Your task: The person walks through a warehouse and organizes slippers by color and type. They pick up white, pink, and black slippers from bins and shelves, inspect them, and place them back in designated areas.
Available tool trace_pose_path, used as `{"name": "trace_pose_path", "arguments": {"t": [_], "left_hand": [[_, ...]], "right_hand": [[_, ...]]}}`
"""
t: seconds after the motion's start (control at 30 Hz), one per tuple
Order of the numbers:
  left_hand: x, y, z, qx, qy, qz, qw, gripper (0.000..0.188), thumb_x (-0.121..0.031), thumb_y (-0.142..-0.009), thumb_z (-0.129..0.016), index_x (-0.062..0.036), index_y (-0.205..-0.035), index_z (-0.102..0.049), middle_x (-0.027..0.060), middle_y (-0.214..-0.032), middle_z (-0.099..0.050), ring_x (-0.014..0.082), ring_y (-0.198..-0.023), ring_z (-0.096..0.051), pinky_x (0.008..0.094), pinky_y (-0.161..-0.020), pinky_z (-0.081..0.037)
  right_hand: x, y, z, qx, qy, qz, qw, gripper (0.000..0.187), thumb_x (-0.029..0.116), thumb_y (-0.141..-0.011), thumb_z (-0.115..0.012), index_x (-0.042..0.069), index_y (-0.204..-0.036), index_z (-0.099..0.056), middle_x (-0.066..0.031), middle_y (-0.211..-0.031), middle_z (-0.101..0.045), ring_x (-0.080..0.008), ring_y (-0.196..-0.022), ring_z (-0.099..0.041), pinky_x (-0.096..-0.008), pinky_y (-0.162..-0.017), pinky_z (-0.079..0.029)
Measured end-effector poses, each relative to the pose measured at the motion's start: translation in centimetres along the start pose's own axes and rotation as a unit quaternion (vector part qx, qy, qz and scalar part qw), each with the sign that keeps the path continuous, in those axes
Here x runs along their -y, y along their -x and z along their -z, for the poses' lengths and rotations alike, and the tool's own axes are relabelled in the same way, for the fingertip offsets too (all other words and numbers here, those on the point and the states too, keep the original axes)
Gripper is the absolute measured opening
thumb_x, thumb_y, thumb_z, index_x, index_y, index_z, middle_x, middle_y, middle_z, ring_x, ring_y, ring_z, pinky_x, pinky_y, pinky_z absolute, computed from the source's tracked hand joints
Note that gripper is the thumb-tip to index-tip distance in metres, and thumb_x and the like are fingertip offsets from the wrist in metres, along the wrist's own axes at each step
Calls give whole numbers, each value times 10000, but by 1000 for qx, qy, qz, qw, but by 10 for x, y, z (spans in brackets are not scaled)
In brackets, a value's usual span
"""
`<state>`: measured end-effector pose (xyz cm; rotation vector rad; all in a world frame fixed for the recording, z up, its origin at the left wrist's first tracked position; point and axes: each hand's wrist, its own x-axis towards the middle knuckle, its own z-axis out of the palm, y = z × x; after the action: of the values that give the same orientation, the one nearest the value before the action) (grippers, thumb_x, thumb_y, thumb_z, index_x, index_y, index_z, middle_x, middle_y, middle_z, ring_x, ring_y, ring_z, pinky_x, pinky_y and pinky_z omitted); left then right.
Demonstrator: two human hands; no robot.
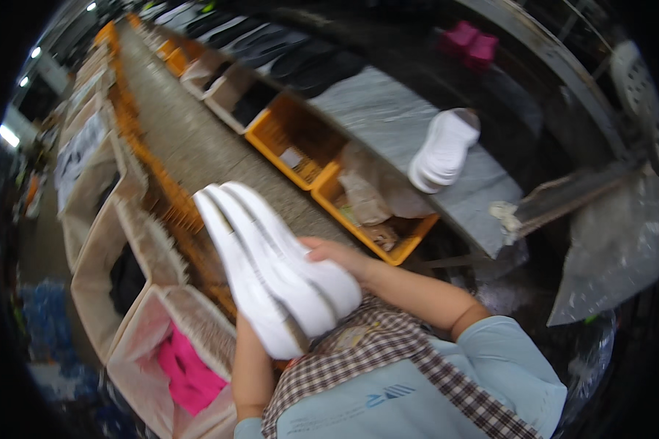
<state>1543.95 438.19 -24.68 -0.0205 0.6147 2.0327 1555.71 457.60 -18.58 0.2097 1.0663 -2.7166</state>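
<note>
A bundle of three white shoe soles point(267, 271), side by side, is held up tilted in front of my body. My right hand point(333, 256) is closed around the right edge of the bundle, its thumb side showing on the outermost sole. My left forearm point(253, 366) rises from the lower edge to behind the soles, which hide the left hand and its fingers. On the grey bench to the right lies another small stack of white soles point(444, 150), away from both hands.
The grey bench point(381, 102) carries rows of dark soles point(271, 47) farther off and pink pieces point(470, 44) behind. Orange crates point(329, 197) stand below its edge. To my left are cream fabric-lined bins point(117, 271), one with pink pieces point(190, 373). A plastic bag point(608, 256) hangs at right.
</note>
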Motion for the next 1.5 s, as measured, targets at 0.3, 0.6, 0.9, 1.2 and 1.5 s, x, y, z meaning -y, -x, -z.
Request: {"name": "trace_pose_path", "arguments": {"t": [0.3, 0.6, 0.9, 1.2, 1.5], "left_hand": [[27, 0, 12, -21, 53, 22, 998, 575, -235, -827, -629, 24, -1298, -424, 178, -1167, -560, 289, -1020, -590, 382, -892, -503], [12, -24, -8, -1, 72, -69, 995, 597, -224, -812, -639, 24, -1306, -414, 176, -1167, -560, 289, -1027, -588, 383, -898, -499], [1, -12, -29, -97, -108, -268, 952, 807, -120, -738, -680, -6, -1406, -242, 175, -1284, -475, 279, -1157, -512, 394, -963, -441], [6, 54, -35, -296, -215, -404, 838, 962, -56, -757, -695, -14, -1465, -45, 207, -1421, -288, 283, -1279, -374, 392, -1047, -344], [9, 229, 37, -500, -323, -528, 606, 931, -85, -716, -705, -58, -1461, -147, 253, -1333, -360, 371, -1249, -352, 415, -1059, -266]], "right_hand": [[145, 79, 50, -442, 220, 432, 755, 289, 57, -847, -552, 55, -1136, -567, -39, -1018, -561, -94, -849, -525, -249, -797, -453], [263, 172, 372, -542, 202, 169, 798, 396, 196, -873, -575, 28, -1231, -552, -85, -1132, -617, -188, -1017, -581, -306, -879, -456], [295, 124, 294, -366, 214, 238, 874, 334, 221, -925, -563, 36, -1200, -529, -87, -1079, -609, -183, -964, -614, -311, -821, -510], [201, -74, 9, -51, 353, 231, 905, 331, 145, -876, -620, -17, -1155, -546, -93, -986, -643, -151, -842, -640, -264, -768, -528], [-82, -141, -271, 199, 477, 76, 853, 278, 122, -851, -659, -22, -1080, -596, -70, -921, -642, -123, -806, -602, -234, -733, -487]]}}
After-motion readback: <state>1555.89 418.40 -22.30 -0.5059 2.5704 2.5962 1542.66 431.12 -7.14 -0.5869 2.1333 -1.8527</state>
